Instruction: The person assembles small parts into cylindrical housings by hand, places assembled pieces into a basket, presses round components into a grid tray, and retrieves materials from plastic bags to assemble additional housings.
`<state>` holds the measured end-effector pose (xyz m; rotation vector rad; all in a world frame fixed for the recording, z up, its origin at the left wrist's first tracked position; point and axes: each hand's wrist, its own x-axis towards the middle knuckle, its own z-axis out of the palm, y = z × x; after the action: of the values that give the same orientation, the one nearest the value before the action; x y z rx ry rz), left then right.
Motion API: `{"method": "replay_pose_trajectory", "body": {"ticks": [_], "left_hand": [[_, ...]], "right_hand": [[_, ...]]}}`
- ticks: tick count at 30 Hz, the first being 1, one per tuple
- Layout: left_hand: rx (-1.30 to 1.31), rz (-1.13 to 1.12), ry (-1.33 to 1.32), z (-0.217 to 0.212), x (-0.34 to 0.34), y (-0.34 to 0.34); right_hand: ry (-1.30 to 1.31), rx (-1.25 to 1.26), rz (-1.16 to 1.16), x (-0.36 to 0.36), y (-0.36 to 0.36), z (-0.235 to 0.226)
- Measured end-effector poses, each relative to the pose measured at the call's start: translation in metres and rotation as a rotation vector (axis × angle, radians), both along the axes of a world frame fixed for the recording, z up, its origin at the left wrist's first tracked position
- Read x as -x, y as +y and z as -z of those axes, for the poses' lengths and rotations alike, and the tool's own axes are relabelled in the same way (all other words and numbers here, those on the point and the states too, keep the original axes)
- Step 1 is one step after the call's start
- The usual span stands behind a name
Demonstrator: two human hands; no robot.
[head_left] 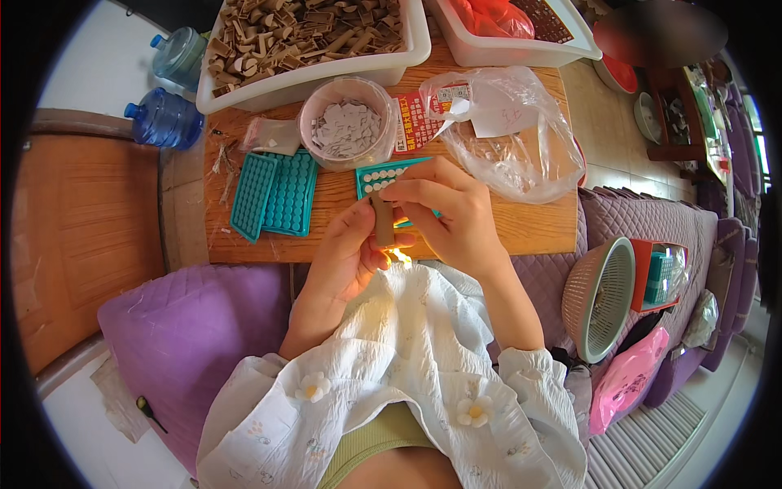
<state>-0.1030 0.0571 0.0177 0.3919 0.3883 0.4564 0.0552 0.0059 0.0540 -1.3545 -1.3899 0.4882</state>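
Over the table's near edge, my left hand [346, 244] is closed around a short brown plastic piece [384, 224], held upright. My right hand [452, 208] has its fingers bent in at the upper end of that piece; whether they pinch something small there is hidden. A bright yellow-white glow [401, 256] shows just below the piece, by my left fingertips. Behind my hands lies a teal tray [364, 173] with rows of white round pieces, partly covered by my right hand.
On the wooden table [521, 232] stand a white bin [415, 53] of brown pieces, a round tub [308, 130] of small white pieces, two teal trays [273, 191] and a clear plastic bag [546, 175]. A colander [599, 301] sits on the purple sofa at right.
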Motion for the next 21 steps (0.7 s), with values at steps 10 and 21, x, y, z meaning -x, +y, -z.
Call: {"method": "replay_pose_trajectory", "body": {"ticks": [10,21], "left_hand": [[-0.155,0.103,0.107,-0.005,-0.006,-0.004],[-0.172,0.175,0.099,-0.002,-0.005,-0.004]], "right_hand": [[-0.149,-0.171,0.099,-0.001,-0.021,0.005],[-0.121,-0.134,0.129,0.0,-0.029,0.01]]}}
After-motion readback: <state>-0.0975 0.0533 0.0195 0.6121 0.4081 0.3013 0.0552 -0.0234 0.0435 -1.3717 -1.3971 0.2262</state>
